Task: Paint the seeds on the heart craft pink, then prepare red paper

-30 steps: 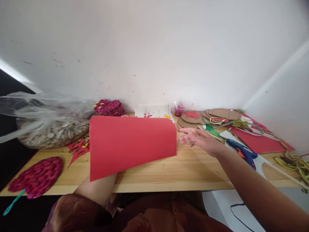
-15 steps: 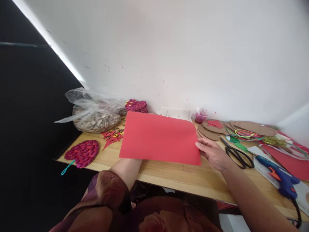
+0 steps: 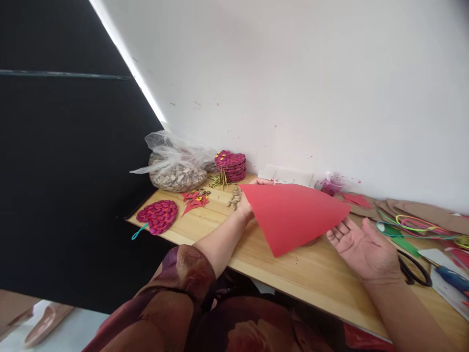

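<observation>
A sheet of red paper is held up over the table, turned on a slant with one corner pointing down. My left hand grips it from behind at the left; most of its fingers are hidden, with a little showing above the top edge. My right hand is palm up with its fingers spread, the fingertips at the sheet's right edge. Several shells or pods lie beside my left wrist. On the left, a heart-shaped piece covered in magenta bits has a turquoise loop.
At the back left stand a plastic bag of pale pieces and a stack of magenta hearts. Red scraps lie near them. On the right are cardboard shapes, coloured cords, black scissor handles and a blue glue gun.
The red paper has turned from nearly level to slanted. My right hand has let go of its edge and opened palm up. The view has swung left.
</observation>
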### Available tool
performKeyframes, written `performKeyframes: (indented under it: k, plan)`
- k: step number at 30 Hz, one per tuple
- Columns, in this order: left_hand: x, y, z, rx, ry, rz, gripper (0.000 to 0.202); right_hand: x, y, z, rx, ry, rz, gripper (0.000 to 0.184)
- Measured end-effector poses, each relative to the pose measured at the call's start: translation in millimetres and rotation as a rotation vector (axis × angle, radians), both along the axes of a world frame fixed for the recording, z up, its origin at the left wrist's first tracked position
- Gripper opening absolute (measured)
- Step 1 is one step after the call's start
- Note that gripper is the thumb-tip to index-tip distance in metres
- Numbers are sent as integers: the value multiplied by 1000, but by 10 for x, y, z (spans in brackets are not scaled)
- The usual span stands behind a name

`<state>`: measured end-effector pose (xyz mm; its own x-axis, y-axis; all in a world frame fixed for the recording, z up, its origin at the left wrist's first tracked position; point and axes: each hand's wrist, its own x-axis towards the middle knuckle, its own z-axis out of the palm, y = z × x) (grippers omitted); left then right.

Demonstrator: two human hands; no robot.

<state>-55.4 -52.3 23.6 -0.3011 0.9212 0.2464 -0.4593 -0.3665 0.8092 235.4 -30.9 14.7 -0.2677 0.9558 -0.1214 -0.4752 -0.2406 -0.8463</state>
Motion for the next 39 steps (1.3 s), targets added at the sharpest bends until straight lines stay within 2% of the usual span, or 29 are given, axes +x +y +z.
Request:
performKeyframes:
  k: [3,5,7,9,11,13,15,17,20,24,26,29,34,37,39]
  plan:
    - [52,18,-38,201,143,-23,32,-33,-31,-31,50,-42,39,34]
    - [96,8,-45,310,307,37,30,-38,-45,-48,57,-77,28,29]
    - [119,-1,-56,330,423,129,29,-33,-56,-53,29,-108,22,25]
    - [107,17,-83,275,410,182,42,-27,-65,-45,3,-131,20,24]
    - [66,69,-123,165,361,189,66,-27,-74,-30,-3,-139,18,26]
    - [16,134,-164,32,319,178,76,-31,-84,-17,10,-145,35,30]
    - [-24,174,-189,-78,279,148,78,-35,-96,-8,34,-160,63,33]
    - [-43,163,-191,-116,278,144,76,-36,-111,2,57,-172,76,36]
    - [-32,79,-155,-84,352,143,69,-25,-144,30,63,-186,82,40]
    - [4,-4,-104,-48,392,69,36,11,-176,72,64,-193,123,38]
    - [13,-14,-80,22,417,143,27,31,-169,75,76,-182,111,34]
    - [20,-46,-4,140,508,289,23,49,-136,64,108,-152,31,32]
    - [48,-188,218,371,832,471,10,34,-127,71,175,-124,-49,33]
    - [70,-279,277,364,890,548,10,23,-148,75,190,-137,-26,34]
    - [83,-344,269,279,837,512,15,22,-154,66,173,-135,-7,37]
